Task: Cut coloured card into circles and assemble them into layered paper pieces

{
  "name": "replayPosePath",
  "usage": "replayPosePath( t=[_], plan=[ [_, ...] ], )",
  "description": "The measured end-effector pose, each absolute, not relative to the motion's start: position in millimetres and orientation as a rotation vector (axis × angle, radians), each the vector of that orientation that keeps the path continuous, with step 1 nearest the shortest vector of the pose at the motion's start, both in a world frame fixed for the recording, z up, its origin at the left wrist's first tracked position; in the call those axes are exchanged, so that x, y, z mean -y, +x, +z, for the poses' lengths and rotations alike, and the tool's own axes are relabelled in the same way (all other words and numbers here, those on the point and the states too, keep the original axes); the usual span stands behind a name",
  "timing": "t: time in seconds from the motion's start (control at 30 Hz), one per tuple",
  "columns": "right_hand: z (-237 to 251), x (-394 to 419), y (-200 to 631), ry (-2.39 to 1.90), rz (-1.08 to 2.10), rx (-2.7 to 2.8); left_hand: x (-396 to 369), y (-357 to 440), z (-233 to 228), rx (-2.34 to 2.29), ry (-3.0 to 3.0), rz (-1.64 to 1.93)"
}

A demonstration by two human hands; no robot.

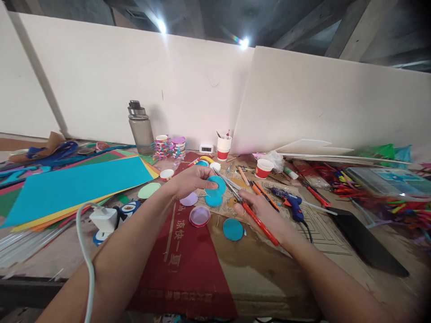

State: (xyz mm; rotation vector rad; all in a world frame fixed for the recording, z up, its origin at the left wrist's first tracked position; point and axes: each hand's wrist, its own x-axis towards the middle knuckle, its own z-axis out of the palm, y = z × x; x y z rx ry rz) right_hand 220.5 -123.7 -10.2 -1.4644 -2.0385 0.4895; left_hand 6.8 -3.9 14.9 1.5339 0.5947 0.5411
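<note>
My left hand (189, 179) pinches a teal paper disc (216, 186) above the table. Another teal piece (213, 200) lies just beneath it. My right hand (261, 211) holds red-handled scissors (256, 218), blades pointing up-left toward the disc. A separate teal circle (233, 229) rests on the table below the scissors. A lilac circle (189, 199) and a pink-rimmed round lid (200, 216) lie under my left wrist.
A stack of coloured paper sheets (74, 186) fills the left. A grey bottle (140, 128), paper cups (224, 147) and a small clock (206, 148) stand at the back wall. A blue glue gun (292, 202), pens and pipe cleaners (377, 193) lie right. A white charger (103, 219) sits near left.
</note>
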Motion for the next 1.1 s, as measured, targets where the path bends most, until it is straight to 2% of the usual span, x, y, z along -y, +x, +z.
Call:
replayPosePath(
  t=[0.77,1.1],
  plan=[
    [-6.4,116.5,229.6,-1.478,0.583,2.138,-7.5,-3.0,13.5,-0.584,1.606,0.382],
    [-24.0,109.8,221.3,-1.16,0.85,1.487,6.2,17.3,6.3,-0.556,1.633,0.486]
  ],
)
